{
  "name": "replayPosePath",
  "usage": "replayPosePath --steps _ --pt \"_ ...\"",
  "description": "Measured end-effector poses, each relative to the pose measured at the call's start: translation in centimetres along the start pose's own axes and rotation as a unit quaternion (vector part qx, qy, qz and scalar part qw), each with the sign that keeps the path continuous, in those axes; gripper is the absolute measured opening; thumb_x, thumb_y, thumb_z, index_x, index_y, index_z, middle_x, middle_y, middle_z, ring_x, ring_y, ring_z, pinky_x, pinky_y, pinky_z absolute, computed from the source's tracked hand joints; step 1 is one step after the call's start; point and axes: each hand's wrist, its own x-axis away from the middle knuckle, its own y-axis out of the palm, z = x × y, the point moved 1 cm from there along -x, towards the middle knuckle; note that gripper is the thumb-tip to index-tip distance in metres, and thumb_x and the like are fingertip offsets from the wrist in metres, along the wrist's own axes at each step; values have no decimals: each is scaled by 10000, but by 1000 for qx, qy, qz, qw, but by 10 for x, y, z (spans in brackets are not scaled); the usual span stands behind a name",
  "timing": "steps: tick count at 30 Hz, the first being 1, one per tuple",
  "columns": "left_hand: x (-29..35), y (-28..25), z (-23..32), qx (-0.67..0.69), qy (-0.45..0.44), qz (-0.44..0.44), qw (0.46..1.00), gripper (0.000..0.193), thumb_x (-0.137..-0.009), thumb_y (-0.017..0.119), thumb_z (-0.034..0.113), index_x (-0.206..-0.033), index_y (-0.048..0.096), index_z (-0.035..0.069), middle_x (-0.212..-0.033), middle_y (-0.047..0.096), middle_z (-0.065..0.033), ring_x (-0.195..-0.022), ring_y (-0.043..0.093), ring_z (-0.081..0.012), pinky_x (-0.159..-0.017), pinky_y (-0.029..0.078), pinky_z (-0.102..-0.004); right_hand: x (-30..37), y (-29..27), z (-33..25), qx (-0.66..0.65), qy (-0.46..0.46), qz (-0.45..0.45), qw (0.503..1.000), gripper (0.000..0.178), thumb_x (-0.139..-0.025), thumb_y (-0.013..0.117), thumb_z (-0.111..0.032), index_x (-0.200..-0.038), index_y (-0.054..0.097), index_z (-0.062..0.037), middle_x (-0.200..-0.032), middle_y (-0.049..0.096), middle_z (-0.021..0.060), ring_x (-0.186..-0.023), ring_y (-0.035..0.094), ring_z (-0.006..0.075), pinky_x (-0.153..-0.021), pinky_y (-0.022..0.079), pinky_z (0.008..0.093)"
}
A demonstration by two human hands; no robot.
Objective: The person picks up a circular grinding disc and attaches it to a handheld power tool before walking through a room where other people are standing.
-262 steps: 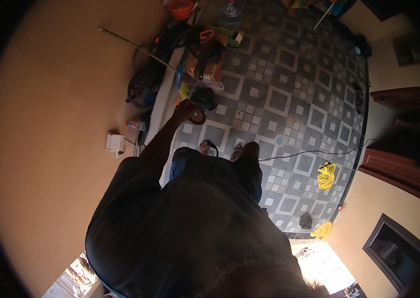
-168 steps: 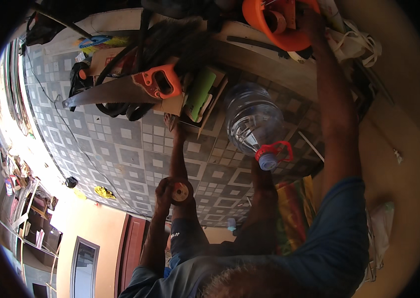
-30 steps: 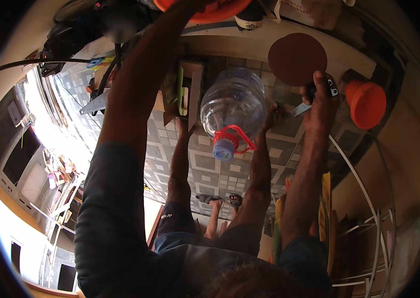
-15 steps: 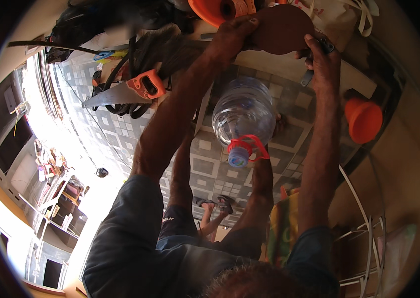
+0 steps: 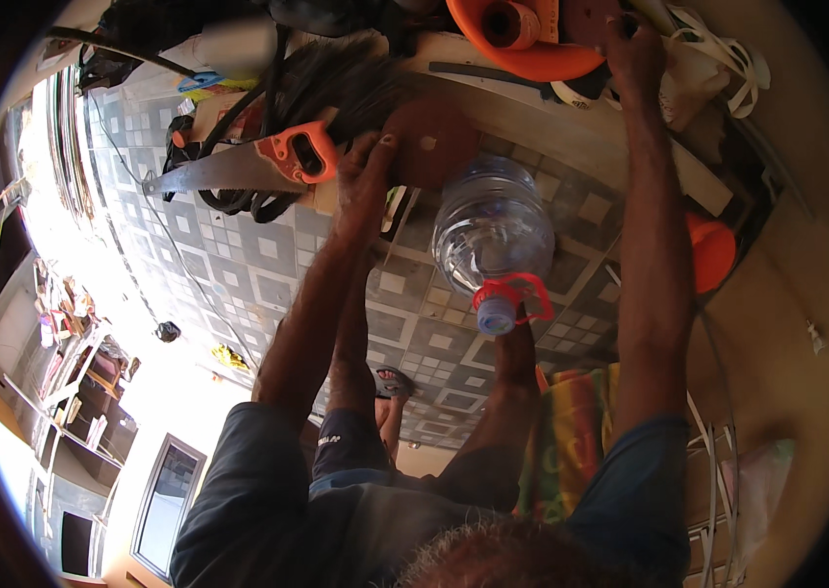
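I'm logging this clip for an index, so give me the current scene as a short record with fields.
left hand: left hand holds a brown sanding disc by its edge
right hand: right hand reaches into the orange bowl; what it grips is hidden
between the arms: clear water jug, red cap handle
left of the disc: handsaw with orange handle on black cables
floor: grey patterned tiles

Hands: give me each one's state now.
Left hand: closed on the brown sanding disc.
Right hand: reaching into the orange basin; grip cannot be told.
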Motion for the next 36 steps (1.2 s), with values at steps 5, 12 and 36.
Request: replayPosePath --steps 5,12,36 --pt "15 -49 -15 61 -37 16 997 222 -956 571 229 -1044 651 41 -968 648 -8 -862 580 -70 -768 469 -241 -8 21 -2 58 7 -38 998 276 -898 597 -247 -1058 643 -27 -847 697 77 -646 682 149 -643 498 300" --pt "14 -70 -8 120 -35 -23 992 226 -965 561 230 -1075 630 45 -967 658 -16 -865 608 -81 -780 497 -252 -24 32 14 154 -22 -26 987 345 -889 596 -286 -1134 622 -44 -944 698 109 -692 703 170 -710 518 337" --pt "187 -187 -110 -163 -201 -45 965 270 -930 576 188 -1071 617 -39 -875 631 -81 -818 586 -122 -739 471 -276 -67 54 61 183 -16 -152 971 420 -883 623 -312 -1219 557 -68 -1113 638 160 -1013 624 335 -905 484 398"
